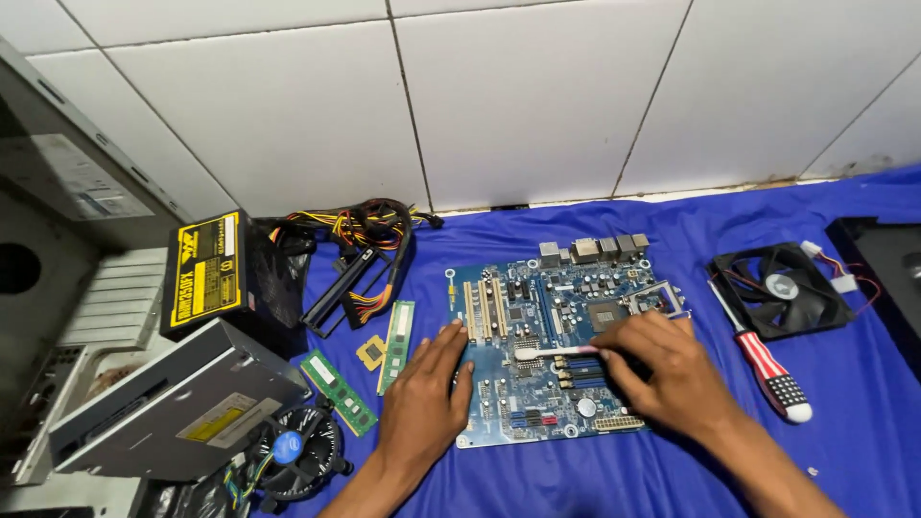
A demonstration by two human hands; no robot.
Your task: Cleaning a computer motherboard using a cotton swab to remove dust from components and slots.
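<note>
Brushing motherboard (552,336) lying mid blue cloth (672,480): right hand (662,369) grip pinched round white toothbrush (552,352), left hand (427,398) flat, fingers loose, steadying board's left edge. Best go light strokes, away from slots. Screwdriver (763,360) lying just right.

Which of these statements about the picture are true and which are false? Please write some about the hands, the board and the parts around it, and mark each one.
1. The right hand holds a brush with a white head over the blue motherboard. True.
2. The left hand lifts a memory stick off the cloth. False: it rests flat on the board's left edge, and the two green memory sticks lie apart from it on the blue cloth.
3. A screwdriver with a red and white handle lies to the right of the board. True.
4. The black case fan is mounted on the board. False: it lies on the cloth, right of the screwdriver.
5. The power supply stands left of the board. True.
</note>
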